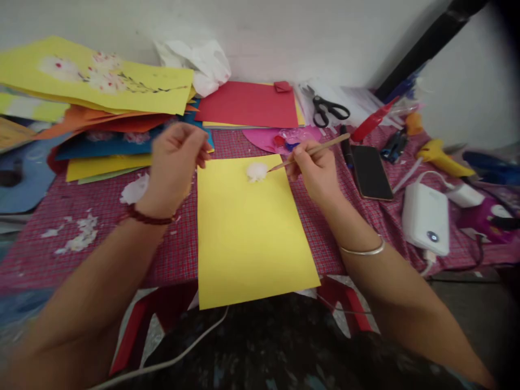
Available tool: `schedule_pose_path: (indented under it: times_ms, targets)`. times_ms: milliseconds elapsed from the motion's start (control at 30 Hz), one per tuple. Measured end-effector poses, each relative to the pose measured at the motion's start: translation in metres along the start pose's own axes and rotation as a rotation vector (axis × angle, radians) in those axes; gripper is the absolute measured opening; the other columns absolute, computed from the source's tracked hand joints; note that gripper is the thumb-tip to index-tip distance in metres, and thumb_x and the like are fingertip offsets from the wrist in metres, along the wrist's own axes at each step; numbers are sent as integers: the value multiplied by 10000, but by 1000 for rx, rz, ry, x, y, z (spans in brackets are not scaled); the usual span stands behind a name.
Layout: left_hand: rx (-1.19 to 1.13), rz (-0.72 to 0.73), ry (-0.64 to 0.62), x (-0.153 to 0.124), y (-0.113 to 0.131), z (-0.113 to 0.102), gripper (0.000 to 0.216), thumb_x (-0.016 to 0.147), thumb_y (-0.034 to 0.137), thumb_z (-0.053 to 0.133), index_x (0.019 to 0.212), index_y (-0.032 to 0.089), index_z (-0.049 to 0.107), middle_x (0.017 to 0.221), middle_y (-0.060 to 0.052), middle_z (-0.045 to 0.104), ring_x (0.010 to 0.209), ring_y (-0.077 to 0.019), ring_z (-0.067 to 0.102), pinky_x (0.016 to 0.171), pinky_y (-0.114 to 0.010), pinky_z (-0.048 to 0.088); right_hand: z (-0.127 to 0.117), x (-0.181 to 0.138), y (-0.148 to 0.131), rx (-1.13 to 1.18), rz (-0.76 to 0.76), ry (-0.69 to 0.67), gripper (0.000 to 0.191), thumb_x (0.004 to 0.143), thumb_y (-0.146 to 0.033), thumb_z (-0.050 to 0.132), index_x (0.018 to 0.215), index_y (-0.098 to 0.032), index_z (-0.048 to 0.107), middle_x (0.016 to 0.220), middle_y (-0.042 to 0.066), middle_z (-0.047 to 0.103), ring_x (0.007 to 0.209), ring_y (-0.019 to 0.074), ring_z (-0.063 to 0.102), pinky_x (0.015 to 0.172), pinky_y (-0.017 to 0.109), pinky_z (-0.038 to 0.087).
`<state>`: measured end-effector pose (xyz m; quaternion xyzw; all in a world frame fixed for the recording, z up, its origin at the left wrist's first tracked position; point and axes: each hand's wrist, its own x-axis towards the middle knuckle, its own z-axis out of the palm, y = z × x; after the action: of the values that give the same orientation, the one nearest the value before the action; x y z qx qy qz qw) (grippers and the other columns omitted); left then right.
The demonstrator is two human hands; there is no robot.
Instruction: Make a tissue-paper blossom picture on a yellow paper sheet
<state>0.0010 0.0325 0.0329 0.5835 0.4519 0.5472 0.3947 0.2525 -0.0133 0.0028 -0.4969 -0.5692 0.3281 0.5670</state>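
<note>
My right hand (pixel 317 170) grips a pencil (pixel 320 147) of pale wood, its dark reddish tip touching or just over the edge of a white fluffy patch (pixel 257 171). That patch sits near the top of a yellow paper sheet (pixel 252 233), whose lower edge juts past the table's front. Left of the sheet's top corner, my left hand (pixel 174 157) is raised with its fingers curled together; anything between them is hidden. Beyond the right hand lies a pink round piece (pixel 260 140) bearing red and blue blobs.
At the back left is a stack of coloured papers, topped by a yellow sheet with painted flowers (pixel 105 76). Red paper (pixel 247 105), black scissors (pixel 325 108), a phone (pixel 371 172), a white power bank (pixel 426 216) and a yellow glue gun (pixel 442 158) lie around. White scraps (pixel 83 233) litter the left.
</note>
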Motion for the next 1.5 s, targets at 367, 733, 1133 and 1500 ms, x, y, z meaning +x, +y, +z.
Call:
schedule_pose_path:
  times_ms: [367, 733, 1133, 1500]
  targets:
    - [777, 69, -169, -73, 14, -136, 76, 835, 283, 648, 844, 210, 668, 822, -26, 705, 743, -178, 644, 668, -336, 522, 10, -10, 4, 45, 30, -135, 287, 892, -444, 703, 715, -227, 644, 548, -3, 610, 434, 108, 506, 430, 257, 388]
    - [645, 284, -143, -81, 24, -104, 63, 914, 306, 637, 888, 292, 693, 1136, 7, 697, 1088, -226, 651, 924, -444, 518, 14, -8, 2, 19, 95, -124, 353, 873, -482, 694, 685, -206, 581, 504, -34, 568, 399, 76, 475, 397, 210, 354]
    - [173, -221, -646, -20, 4, 15, 99, 800, 135, 622, 844, 209, 574, 561, 50, 589, 461, -100, 541, 449, -210, 405, 7, 4, 11, -13, 107, -28, 374, 918, -502, 638, 721, -200, 539, 519, -42, 558, 401, 63, 464, 398, 184, 368]
    - [451, -43, -547, -16, -29, 57, 53, 713, 231, 641, 673, 197, 635, 640, 7, 650, 602, -148, 570, 547, -261, 402, 2, 4, 6, -92, 100, -9, 369, 933, -534, 603, 744, -226, 528, 554, -32, 555, 461, 94, 500, 454, 228, 398]
